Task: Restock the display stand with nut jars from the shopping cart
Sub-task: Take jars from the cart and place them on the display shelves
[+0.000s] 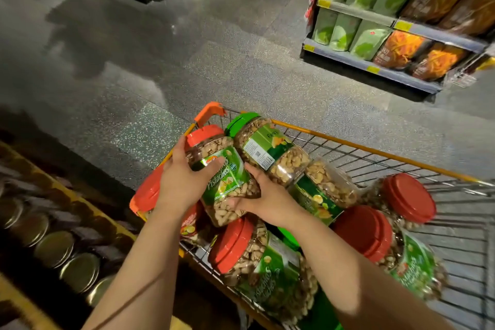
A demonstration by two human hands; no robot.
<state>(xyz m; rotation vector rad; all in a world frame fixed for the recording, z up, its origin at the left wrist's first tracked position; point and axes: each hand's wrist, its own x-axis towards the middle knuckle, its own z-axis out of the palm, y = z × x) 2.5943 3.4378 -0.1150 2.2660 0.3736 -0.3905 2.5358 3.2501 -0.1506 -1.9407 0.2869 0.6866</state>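
Over the shopping cart [375, 150], the left hand [182, 185] curled around the upper body of a red-lidded pistachio jar [225, 182] while the right hand [265, 201] cupped its base, fingers wrapped underneath. More jars [267, 262] lay in the cart. Lifting it level, clear of the green-lidded jar [270, 147] leaning against it, would probably suit best before swinging left to the display stand [53, 236].

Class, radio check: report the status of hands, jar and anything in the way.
Left hand and right hand both gripping the red-lidded pistachio jar, held over the shopping cart. Green-lidded cashew jar pressed against its right side. Not yet at the display stand.
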